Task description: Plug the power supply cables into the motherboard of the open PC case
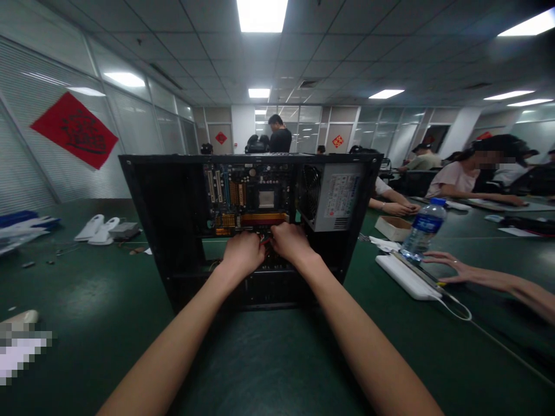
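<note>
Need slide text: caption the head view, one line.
Left hand and right hand close together near the motherboard in an open computer case on a green table.

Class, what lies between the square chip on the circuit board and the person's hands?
In the head view, red and yellow slots lie between the chip and the hands.

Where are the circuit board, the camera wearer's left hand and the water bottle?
Circuit board (250,197): head view, dark surface near its middle.
Camera wearer's left hand (244,252): head view, back of the hand.
Water bottle (425,226): head view, label around its middle.
</note>
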Tool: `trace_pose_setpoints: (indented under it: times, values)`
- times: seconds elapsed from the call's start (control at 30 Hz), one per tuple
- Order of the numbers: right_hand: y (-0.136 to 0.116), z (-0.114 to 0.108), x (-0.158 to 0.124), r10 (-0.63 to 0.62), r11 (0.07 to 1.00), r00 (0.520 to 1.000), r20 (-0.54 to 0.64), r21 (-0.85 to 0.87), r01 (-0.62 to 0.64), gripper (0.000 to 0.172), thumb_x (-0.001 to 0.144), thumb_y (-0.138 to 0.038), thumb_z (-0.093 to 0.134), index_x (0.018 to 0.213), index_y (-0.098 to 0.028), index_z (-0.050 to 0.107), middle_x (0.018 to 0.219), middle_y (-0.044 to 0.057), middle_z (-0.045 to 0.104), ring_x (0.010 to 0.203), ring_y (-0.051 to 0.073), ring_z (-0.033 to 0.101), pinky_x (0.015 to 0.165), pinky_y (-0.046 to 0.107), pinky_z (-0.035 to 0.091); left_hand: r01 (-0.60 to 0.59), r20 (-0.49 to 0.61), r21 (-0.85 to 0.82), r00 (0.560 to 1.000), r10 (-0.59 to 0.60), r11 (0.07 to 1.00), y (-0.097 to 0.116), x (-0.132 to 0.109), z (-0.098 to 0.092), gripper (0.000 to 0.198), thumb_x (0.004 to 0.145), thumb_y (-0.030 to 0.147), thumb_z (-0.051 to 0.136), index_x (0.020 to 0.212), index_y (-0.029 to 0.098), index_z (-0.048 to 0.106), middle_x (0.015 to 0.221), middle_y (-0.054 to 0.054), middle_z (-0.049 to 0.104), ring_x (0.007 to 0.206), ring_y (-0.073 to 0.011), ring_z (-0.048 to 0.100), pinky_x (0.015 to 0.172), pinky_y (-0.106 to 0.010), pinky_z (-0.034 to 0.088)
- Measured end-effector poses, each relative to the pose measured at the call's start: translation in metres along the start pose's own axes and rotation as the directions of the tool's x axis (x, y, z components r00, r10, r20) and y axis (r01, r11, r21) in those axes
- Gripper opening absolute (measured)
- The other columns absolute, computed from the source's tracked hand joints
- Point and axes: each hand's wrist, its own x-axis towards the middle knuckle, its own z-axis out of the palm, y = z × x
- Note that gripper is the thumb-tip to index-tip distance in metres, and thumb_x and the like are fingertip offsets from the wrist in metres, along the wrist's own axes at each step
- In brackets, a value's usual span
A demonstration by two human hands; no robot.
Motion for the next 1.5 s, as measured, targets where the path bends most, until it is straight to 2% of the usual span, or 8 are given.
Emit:
trace_pose_setpoints:
  times: [0.4,0.8,1.03,1.23,1.4,1.5]
  values:
    - [-0.006,0.001,-0.002,-0.010,0.999,1.000,0.013,-0.038,0.011,0.027,0.090,-0.009,0.049,0.099,-0.009,0.073,0.094,0.021,0.073,0.092,0.030,0.073,0.076,0.033,0.055,-0.021,0.042,-0.061,0.999,0.024,0.998,-0.003,0.002,0.006,0.032,0.089,0.034,0.047,0.086,0.016,0.073,0.089,-0.016,0.075,0.087,-0.0319,0.072,0.070,-0.037,0.055]
    - [-0.003,0.001,-0.001,0.002,1.000,1.000,0.030,-0.015,-0.001,0.029,0.095,-0.016,0.046,0.103,-0.010,0.073,0.099,0.022,0.073,0.095,0.029,0.073,0.081,0.035,0.055,0.018,0.142,-0.112,0.990,-0.002,0.994,-0.003,0.002,0.004,0.030,0.092,0.033,0.047,0.095,0.015,0.071,0.100,-0.018,0.074,0.092,-0.0309,0.071,0.073,-0.035,0.053]
    - [-0.001,0.002,-0.002,0.034,0.999,0.998,0.057,-0.031,-0.033,0.032,0.098,-0.020,0.044,0.105,-0.010,0.073,0.103,0.023,0.072,0.098,0.029,0.071,0.084,0.034,0.053,0.001,0.112,-0.117,0.994,0.013,0.993,-0.002,0.001,0.006,0.034,0.095,0.037,0.047,0.100,0.014,0.071,0.103,-0.018,0.073,0.095,-0.0301,0.071,0.076,-0.034,0.054]
    - [0.001,0.005,-0.001,0.013,0.999,0.998,0.055,-0.037,-0.011,0.029,0.094,-0.016,0.046,0.102,-0.011,0.073,0.098,0.022,0.073,0.094,0.031,0.072,0.079,0.035,0.054,0.012,0.125,-0.119,0.992,0.003,0.993,0.002,0.000,0.003,0.034,0.094,0.036,0.047,0.101,0.014,0.073,0.103,-0.018,0.074,0.095,-0.0305,0.071,0.077,-0.036,0.055]
    - [0.007,0.012,0.001,0.012,0.997,0.999,0.048,0.072,-0.016,0.030,0.090,-0.013,0.050,0.109,-0.015,0.073,0.102,0.017,0.074,0.096,0.030,0.072,0.078,0.033,0.054,0.010,0.107,-0.128,0.994,0.004,0.992,0.002,-0.001,0.003,0.033,0.094,0.036,0.047,0.098,0.015,0.073,0.101,-0.016,0.074,0.095,-0.0309,0.071,0.077,-0.037,0.055]
    - [0.012,0.015,0.004,0.012,0.978,0.998,0.067,0.205,-0.025,0.038,0.086,-0.009,0.052,0.116,-0.019,0.072,0.109,0.012,0.074,0.105,0.025,0.070,0.088,0.029,0.051,0.013,0.108,-0.118,0.994,0.000,0.993,0.002,-0.001,0.004,0.033,0.095,0.036,0.046,0.100,0.015,0.071,0.103,-0.017,0.073,0.096,-0.0308,0.071,0.078,-0.037,0.055]
